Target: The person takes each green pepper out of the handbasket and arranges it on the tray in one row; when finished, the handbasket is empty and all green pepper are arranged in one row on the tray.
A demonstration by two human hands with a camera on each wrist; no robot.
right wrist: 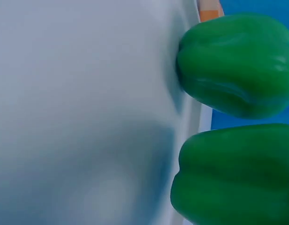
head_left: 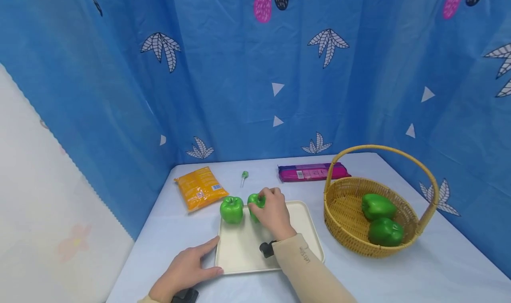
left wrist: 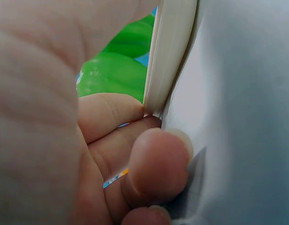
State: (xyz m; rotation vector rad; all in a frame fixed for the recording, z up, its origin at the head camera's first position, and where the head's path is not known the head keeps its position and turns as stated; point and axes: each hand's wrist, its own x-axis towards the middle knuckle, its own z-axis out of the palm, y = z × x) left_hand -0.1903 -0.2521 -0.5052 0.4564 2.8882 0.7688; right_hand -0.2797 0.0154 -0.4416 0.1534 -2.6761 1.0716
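A cream rectangular tray [head_left: 236,250] lies on the white table. My left hand [head_left: 186,266] rests against its left edge, fingers and thumb extended; in the left wrist view fingertips touch the tray's rim [left wrist: 168,51]. At the tray's back left corner sits a green bell pepper [head_left: 231,210]. My right hand [head_left: 274,213] holds a second green bell pepper [head_left: 253,199] by its top, just right of the first. The right wrist view shows both peppers near the tray's far edge, one pepper [right wrist: 238,63] above the other pepper [right wrist: 238,173]. The right fingers are outside that view.
A wicker basket [head_left: 339,232] with a tall handle stands at the right, holding two green peppers [head_left: 378,206]. Behind the tray are an orange packet [head_left: 201,190], a green lollipop [head_left: 245,175] and a long magenta packet [head_left: 313,172]. A blue curtain [head_left: 239,72] hangs behind the table.
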